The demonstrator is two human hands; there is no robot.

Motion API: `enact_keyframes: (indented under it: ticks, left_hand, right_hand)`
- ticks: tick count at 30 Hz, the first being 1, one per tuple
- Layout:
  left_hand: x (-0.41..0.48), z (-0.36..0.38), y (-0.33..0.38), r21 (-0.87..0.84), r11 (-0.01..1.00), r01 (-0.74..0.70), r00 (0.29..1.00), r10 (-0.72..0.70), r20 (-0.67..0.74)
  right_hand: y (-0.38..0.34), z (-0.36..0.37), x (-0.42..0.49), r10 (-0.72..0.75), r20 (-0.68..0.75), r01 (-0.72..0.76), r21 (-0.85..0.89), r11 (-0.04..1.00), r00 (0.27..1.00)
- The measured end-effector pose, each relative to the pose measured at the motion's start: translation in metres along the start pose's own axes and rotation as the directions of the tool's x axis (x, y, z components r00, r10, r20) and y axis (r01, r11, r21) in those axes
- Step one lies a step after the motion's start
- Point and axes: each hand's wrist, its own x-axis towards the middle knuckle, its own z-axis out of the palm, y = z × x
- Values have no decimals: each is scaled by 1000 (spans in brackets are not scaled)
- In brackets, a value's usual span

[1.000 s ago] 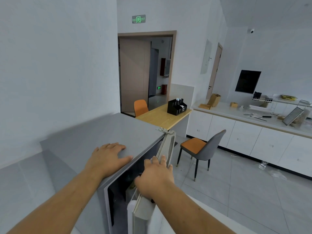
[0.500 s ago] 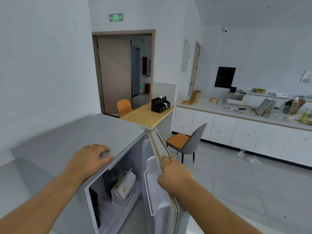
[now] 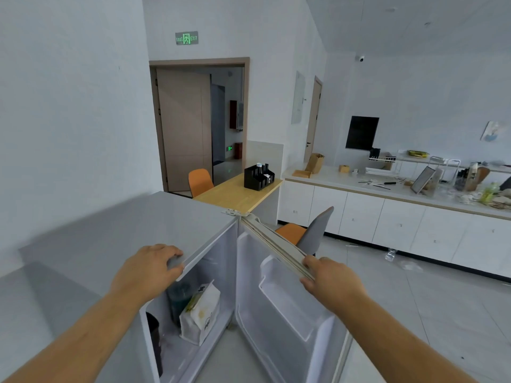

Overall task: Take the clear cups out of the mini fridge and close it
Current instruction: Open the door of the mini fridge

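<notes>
The grey mini fridge [image 3: 116, 230] stands below me with its door [image 3: 279, 308] swung wide to the right. My left hand [image 3: 146, 272] rests palm down on the fridge top, fingers curled over its front edge. My right hand [image 3: 329, 283] grips the top edge of the door. Inside the fridge I see a white paper bag [image 3: 200, 313], a dark green container [image 3: 177, 297] behind it and a dark object [image 3: 154, 335] at the left. No clear cups show in the visible part of the inside.
A grey and orange chair [image 3: 309, 233] stands just behind the open door. A wooden table [image 3: 235, 193] with a black organiser [image 3: 258, 176] sits beyond the fridge. White cabinets and a cluttered counter [image 3: 387, 189] run along the right. Tiled floor [image 3: 442, 313] spreads to the right.
My right hand has pulled the door from nearly shut to wide open, swinging it rightward. The fridge's inside has come into sight. My left hand has stayed on the fridge top.
</notes>
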Motion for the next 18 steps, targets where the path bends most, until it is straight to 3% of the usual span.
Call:
enact_keyframes:
  ticks: [18]
  left_hand:
    - [1,5,-4,-15,1000,13,999,-14,-30]
  right_hand:
    - [37,16,8,67,-105,-69,-21,997,992]
